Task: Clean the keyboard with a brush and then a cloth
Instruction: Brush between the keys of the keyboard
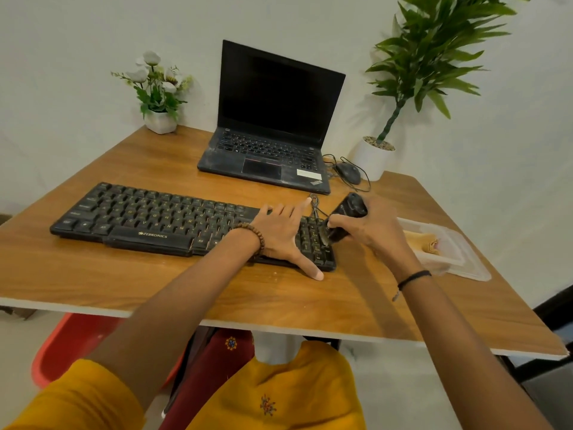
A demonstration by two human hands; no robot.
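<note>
At right end of keyboard (148, 218): pins it with spread left hand (276, 234), grips brush (350, 211) by stiff body in right hand (379, 232); looks light, likely slides unless held.

matt black plastic keyboard (173, 218) on smooth, seemingly wood-laminate table (217, 290)

We read the brand name "ZEBRONICS" in pale letters on the front edge of the keyboard (148, 218), just below its space bar, and "Alt" on a key right of that bar. We made out a slanted "ThinkPad" logo at the near right corner of the laptop (263, 162). The white sticker (308, 173) beside it was too blurred for us to read.
</note>
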